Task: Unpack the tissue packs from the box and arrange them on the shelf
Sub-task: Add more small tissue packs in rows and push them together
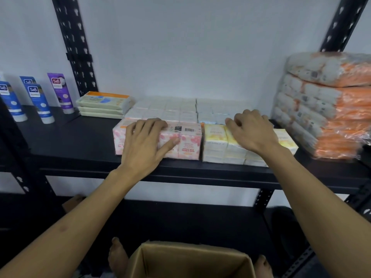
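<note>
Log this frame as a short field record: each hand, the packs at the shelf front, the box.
left hand: rests on the pink tissue pack, fingers fairly straight
right hand: lies on the yellow tissue pack, fingers bent
packs: side by side at the front edge of the black shelf
cardboard box: open, on the floor below; contents not visible
</note>
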Demonstrator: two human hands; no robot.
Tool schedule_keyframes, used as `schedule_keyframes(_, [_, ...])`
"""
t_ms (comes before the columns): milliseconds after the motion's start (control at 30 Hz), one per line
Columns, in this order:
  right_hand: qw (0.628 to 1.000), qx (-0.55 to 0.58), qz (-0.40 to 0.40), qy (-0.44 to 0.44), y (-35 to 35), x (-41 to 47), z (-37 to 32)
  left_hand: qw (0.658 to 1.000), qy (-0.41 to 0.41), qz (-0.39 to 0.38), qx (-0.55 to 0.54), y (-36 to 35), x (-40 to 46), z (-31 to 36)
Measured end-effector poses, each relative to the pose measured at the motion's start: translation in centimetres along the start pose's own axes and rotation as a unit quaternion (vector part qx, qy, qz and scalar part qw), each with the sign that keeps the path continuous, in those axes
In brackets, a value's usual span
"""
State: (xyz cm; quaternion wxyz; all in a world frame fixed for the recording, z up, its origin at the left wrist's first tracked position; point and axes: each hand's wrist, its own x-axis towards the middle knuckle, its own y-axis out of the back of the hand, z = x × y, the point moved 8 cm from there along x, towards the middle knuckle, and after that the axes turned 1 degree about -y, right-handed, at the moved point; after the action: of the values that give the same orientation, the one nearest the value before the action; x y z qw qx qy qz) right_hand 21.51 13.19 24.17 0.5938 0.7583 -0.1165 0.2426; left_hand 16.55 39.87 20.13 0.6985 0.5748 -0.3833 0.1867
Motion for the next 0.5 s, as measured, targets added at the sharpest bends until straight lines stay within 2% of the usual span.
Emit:
schedule_keyframes(100, [0.999,0.013,-0.034,-0.006,-0.2,-0.3,-0.3,1.0,0.0,0.005,-0.007,0.2,-0.1,0.1])
schedule_keyframes(200, [1.0,-0.005,-0.015,-0.02,0.1,-0.7,-0.4,1.0,0.007,0.017,-0.014,0.3,-0.4,0.1])
schedule_keyframes(267, [0.999,-0.017,0.034,-0.027,0.7,-1.1,-0.6,0.999,0.014,0.023,-0.017,0.3,-0.6,0.1])
schedule_keyframes(400, [0.974,-0.097,0.202,0.02,0.6,-3.9,-2.0,0.999,0.018,0.027,-0.03,0.4,-0.8,0.2])
schedule_keyframes(500, [0.973,-0.076,0.213,0.035,-1.1,-5.8,-1.5,0.999,0.016,0.026,-0.037,0.5,-0.9,0.1])
